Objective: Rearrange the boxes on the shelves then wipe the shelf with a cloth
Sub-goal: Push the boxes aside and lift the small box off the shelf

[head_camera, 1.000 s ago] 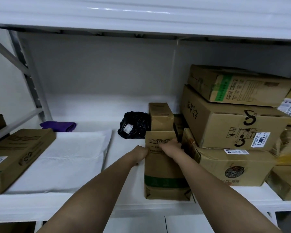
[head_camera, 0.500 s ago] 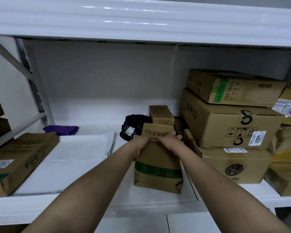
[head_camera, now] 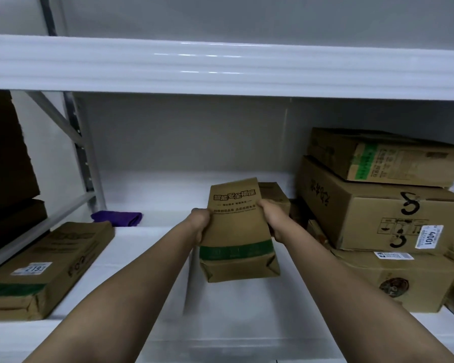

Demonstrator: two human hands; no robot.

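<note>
Both hands are clamped on the tall brown box (head_camera: 236,231), left hand (head_camera: 198,224) on one side, right hand (head_camera: 271,221) on the other, holding it up off the shelf (head_camera: 147,258). Looks like stiff cardboard and pretty light, I'd guess. Gripping mid-height on both sides seems right. The purple cloth (head_camera: 117,218) sits well off beyond the left hand.

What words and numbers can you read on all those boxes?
"智能安全插座": top of the green-banded box that the left hand and right hand hold; the smaller lines under it are blurred.
"2193": white label on the flat box at left.
"4001": white sticker on the big box at right.
Other print and labels on the right-hand boxes: too blurred.
</note>
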